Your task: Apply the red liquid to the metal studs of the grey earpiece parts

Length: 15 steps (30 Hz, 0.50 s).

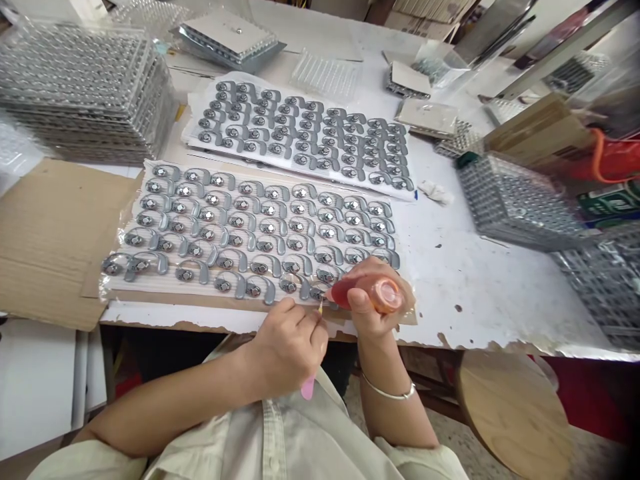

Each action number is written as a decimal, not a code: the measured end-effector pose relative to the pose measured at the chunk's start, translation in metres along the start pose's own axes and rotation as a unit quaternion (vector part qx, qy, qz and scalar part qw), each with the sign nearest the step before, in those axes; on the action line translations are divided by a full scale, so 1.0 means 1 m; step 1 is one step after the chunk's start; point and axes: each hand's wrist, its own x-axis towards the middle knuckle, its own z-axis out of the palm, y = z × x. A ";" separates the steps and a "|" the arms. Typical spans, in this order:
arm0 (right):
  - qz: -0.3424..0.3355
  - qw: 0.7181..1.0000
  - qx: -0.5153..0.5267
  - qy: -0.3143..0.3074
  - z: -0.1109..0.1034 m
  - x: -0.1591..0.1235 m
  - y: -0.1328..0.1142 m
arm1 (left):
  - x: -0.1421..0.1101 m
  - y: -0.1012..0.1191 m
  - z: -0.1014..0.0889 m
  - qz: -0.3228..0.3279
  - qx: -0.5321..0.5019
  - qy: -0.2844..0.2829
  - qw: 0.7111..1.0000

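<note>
My left hand (285, 353) grips a pink-handled pick (307, 387) tight, my right hand (373, 303) clenches an orange squeeze bottle (385, 295), both at the near edge of the sheet of grey curved parts (113, 283), tip almost touching one part.

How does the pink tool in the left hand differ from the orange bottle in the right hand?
The pink-handled pick is long and thin, while the orange squeeze bottle is short and plump. The left hand pinches the pick in its fingers like a pen; the right hand wraps around the bottle. Both are held over the near edge of the lower sheet of grey parts, tips close together.
</note>
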 end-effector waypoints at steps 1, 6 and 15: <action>-0.006 1.000 -0.001 0.001 0.001 0.000 0.000 | 0.000 0.000 0.000 0.001 0.000 0.000 1.000; -0.026 1.000 -0.009 0.012 0.001 0.001 0.001 | 0.000 0.000 0.002 0.001 0.000 0.008 1.000; -0.015 1.000 -0.017 0.012 0.000 -0.001 0.001 | 0.000 0.001 0.002 0.000 0.007 0.004 1.000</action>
